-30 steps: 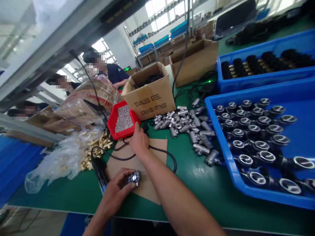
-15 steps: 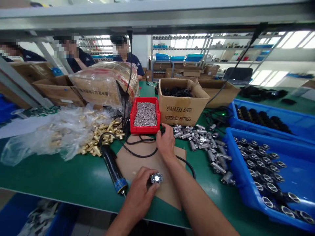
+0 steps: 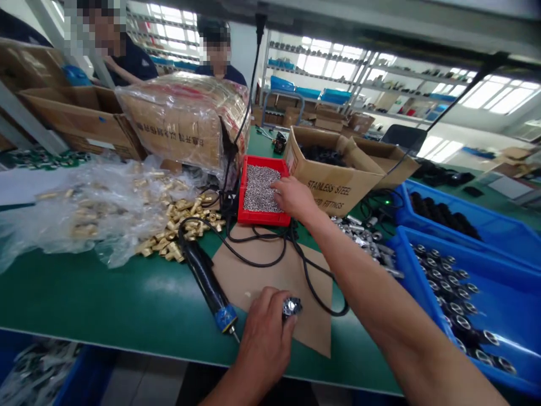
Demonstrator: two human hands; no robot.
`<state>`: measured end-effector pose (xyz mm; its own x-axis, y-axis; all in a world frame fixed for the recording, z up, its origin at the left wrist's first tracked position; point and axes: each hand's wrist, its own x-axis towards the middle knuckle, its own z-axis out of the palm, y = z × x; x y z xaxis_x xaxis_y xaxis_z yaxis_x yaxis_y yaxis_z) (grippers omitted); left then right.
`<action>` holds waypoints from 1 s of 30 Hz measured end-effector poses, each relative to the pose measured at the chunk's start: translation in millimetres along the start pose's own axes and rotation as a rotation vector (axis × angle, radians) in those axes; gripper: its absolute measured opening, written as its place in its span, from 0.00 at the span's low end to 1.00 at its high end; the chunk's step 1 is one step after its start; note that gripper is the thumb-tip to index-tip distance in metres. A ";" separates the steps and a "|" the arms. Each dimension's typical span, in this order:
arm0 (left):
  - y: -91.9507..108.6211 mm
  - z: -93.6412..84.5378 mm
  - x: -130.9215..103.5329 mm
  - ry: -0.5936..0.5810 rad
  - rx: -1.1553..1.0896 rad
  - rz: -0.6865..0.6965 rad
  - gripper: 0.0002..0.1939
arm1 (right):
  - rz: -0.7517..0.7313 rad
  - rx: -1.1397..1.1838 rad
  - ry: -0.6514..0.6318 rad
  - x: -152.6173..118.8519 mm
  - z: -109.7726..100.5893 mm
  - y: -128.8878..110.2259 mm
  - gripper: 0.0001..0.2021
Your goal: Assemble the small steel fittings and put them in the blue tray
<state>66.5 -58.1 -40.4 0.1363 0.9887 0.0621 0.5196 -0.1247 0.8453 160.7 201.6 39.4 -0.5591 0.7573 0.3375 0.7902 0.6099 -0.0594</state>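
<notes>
My left hand is closed around a small, shiny metal fitting, held above the brown cardboard sheet. The fitting's lower part is hidden by my fingers. My right hand reaches over the right side of a red bin. Its curled fingertips touch the heap of tiny silvery metal pieces inside; what they pinch, if anything, is too small to make out. Left of my left hand lies a black electric screwdriver with a blue-taped end, its bit pointing toward me.
Brass fittings spill from a clear plastic bag at left. A carton stands behind the silvery fittings. Blue trays hold black-bodied parts at right. A black cable loops over the cardboard. Co-workers sit across the bench.
My right hand has moved from the bin's front right corner up and into the metal pieces. My left hand keeps hold of the fitting. The whole view has shifted and tilted.
</notes>
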 end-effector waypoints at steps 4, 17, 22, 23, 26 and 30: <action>0.1 -1.5 1.5 -0.024 -0.009 -0.019 0.16 | -0.011 -0.091 -0.240 39.7 16.6 -17.0 0.13; -0.1 2.3 1.7 0.017 -0.019 -0.022 0.16 | 0.088 0.062 -0.154 36.0 15.3 -5.0 0.13; 2.6 1.1 2.9 -0.009 -0.023 -0.043 0.15 | 0.149 0.511 -0.008 -14.6 -15.0 -10.4 0.06; 2.7 0.8 3.0 -0.010 -0.025 -0.043 0.15 | 0.209 0.627 -0.003 -34.1 -20.7 -14.1 0.07; 1.7 0.6 2.7 -0.009 -0.030 -0.034 0.16 | 0.416 0.999 0.007 -102.5 -26.8 -28.5 0.07; -0.8 1.2 2.5 -0.019 -0.043 -0.022 0.16 | 0.677 1.197 -0.030 -182.5 -10.2 -46.4 0.08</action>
<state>67.4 -55.6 -41.6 0.1412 0.9894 0.0341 0.4860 -0.0993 0.8683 228.7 32.6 -9.8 -0.1716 0.9800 -0.1008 0.2204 -0.0615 -0.9735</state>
